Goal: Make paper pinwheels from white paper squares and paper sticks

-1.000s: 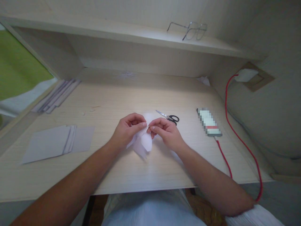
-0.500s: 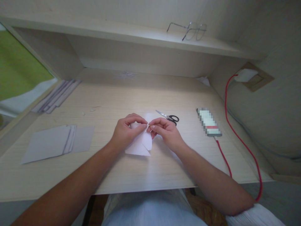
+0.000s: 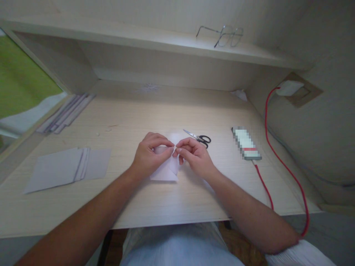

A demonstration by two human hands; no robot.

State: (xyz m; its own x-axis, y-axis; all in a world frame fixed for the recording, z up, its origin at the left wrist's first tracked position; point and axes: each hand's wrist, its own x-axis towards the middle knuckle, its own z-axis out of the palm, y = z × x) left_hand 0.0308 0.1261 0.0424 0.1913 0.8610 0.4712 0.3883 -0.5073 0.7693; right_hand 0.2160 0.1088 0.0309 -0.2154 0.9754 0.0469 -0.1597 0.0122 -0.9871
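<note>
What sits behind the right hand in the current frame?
Just beyond the right hand lie the scissors, blades and far handle loop visible. The nearer loop seems partly covered. The desk directly behind the hand cannot be seen.

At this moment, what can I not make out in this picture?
All in the head view:
Phone screen: hidden by pixel blocks.
White paper: partly covered by the left grip.
Whether the right grip pinches paper: too small.
Spiky white thing at back: too blurred.

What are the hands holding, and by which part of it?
The left hand pinches white paper near its upper right corner; what the right hand pinches there is too small to tell.
</note>
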